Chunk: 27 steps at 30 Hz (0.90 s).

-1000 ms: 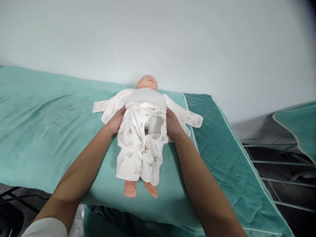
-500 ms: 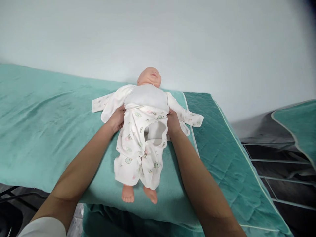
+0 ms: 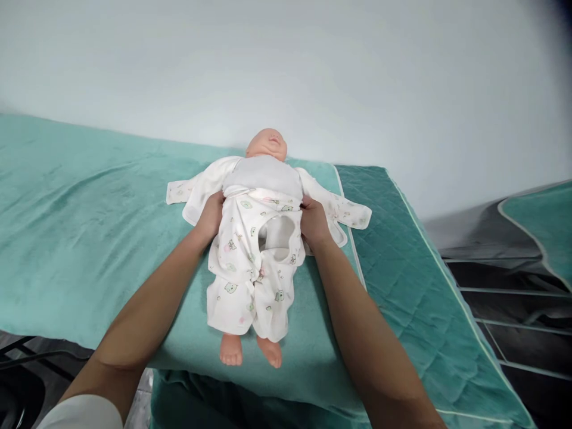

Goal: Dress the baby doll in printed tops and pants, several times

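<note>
A baby doll [image 3: 263, 173] lies on its back, head toward the wall and bare feet toward me. White printed baby pants [image 3: 236, 238] cover its legs up to the waist, with an open gap at the crotch. Beneath its torso a white printed baby jacket [image 3: 339, 208] is spread, sleeves out to both sides. My left hand [image 3: 211, 213] is closed at the left side of the pants' waistband. At the opposite side my right hand [image 3: 314, 219] grips the waistband too. The fingertips of both hands are partly hidden behind the cloth and the doll's body.
The doll rests on a light green sheet [image 3: 102, 238] over a bed. A darker quilted green cover [image 3: 402, 268] lies to the right. A pale wall [image 3: 313, 71] stands behind. Beyond the right edge are a metal rack [image 3: 513, 322] and another green cloth [image 3: 545, 220].
The camera view has shifted slightly. The doll's head and upper body appear a little lower and further left. Both hands keep hold of the waistband.
</note>
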Available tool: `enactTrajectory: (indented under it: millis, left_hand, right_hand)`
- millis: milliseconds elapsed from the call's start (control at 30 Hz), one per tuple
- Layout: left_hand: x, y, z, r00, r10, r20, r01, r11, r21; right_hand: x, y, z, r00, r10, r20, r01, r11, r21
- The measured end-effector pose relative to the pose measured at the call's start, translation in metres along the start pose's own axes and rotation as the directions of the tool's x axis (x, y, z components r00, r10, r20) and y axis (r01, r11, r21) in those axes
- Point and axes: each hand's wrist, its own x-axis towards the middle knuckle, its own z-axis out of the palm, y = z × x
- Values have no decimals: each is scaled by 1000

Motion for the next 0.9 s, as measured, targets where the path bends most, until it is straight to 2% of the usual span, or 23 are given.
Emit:
enactTrajectory:
  millis: [100, 200, 267, 333, 433, 533, 600, 667, 900]
  left_hand:
    - [4, -4, -2, 993, 84, -84, -76, 993, 96]
    - [5, -11, -3, 980, 95, -175, -75, 990, 121]
    - [3, -14, -4, 965, 143, -222, -114, 984, 138]
    - [0, -15, -4, 940, 236, -247, -199, 966, 167]
    - [-4, -12, -6, 863, 449, -230, -382, 880, 282]
    - [-4, -9, -11, 799, 595, -91, -508, 747, 429]
    - [-3, -6, -15, 796, 605, 0, -531, 698, 479]
    - [-2, -4, -16, 808, 588, 45, -528, 687, 499]
    - [2, -2, -12, 860, 507, 55, -460, 724, 513]
  right_hand:
    - [1, 2, -2, 1000, 0, -6, -1, 999, -48]
    - [-3, -6, -2, 995, -3, -97, -10, 991, -134]
    - [-8, -16, -1, 981, -58, -187, 23, 983, -184]
    - [-14, -25, 1, 967, -133, -217, 91, 977, -194]
    - [-18, -36, 1, 968, -213, -132, 191, 969, -158]
    - [-17, -41, -3, 955, -296, -25, 290, 947, -140]
    - [-15, -43, -6, 939, -340, 55, 345, 927, -151]
    - [-13, -46, -10, 927, -348, 143, 369, 913, -173]
    - [-14, -59, -16, 890, -278, 361, 383, 886, -261]
